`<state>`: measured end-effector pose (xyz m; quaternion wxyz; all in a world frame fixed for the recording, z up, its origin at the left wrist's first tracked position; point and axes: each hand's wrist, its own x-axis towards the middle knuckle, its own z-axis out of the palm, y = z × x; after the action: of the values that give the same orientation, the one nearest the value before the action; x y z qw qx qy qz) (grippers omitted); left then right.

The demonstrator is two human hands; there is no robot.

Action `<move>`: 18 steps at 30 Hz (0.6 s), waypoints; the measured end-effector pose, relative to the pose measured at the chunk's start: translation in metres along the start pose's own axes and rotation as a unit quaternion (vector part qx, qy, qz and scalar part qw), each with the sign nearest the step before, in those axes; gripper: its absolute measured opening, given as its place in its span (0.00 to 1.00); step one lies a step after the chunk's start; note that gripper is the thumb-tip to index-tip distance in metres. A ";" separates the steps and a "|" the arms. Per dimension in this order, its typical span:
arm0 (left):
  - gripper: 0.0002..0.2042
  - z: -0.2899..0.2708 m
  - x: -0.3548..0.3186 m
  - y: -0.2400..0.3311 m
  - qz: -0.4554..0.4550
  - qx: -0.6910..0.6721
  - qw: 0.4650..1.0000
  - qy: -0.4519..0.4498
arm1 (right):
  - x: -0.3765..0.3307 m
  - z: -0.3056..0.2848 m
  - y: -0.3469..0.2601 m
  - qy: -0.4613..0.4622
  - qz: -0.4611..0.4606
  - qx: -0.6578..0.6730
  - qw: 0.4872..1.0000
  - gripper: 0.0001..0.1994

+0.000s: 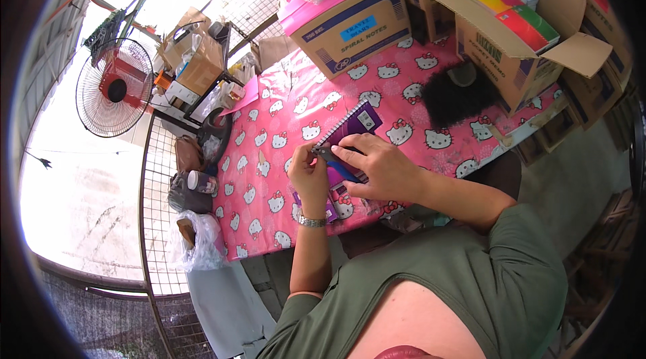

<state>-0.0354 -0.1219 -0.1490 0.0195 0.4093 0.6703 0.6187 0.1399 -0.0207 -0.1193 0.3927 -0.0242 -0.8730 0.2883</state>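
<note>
A purple spiral notebook [365, 121] lies at a slant on the pink table cover, its wire coil [343, 121] along the upper left edge. My right hand [385, 169] is closed around a pair of pliers [342, 170] with blue handles. The dark jaws meet the lower end of the coil. At that same end the fingertips of my left hand [307, 176] are pinched together, seemingly on the coil's end, though the exact contact is too small to make out. Partly hidden under my hands, another purple piece [330, 211] shows near the table's front edge.
A black brush-like bundle [459, 94] rests right of my hands. Behind stand a closed carton [356, 26] and an open carton [501, 66] of colourful notebooks [515, 12]. A fan [116, 90], a jar [201, 182] and a plastic bag [200, 244] are at the left.
</note>
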 end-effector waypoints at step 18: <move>0.04 -0.058 0.019 0.053 0.279 0.373 0.877 0.119 | -0.034 -0.024 0.053 0.055 0.201 0.229 0.951 0.27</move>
<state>-0.0518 -0.1636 -0.0816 -0.3881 0.4792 0.7067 0.3469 0.1706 0.0259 -0.1574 0.3689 -0.1241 -0.7375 0.5519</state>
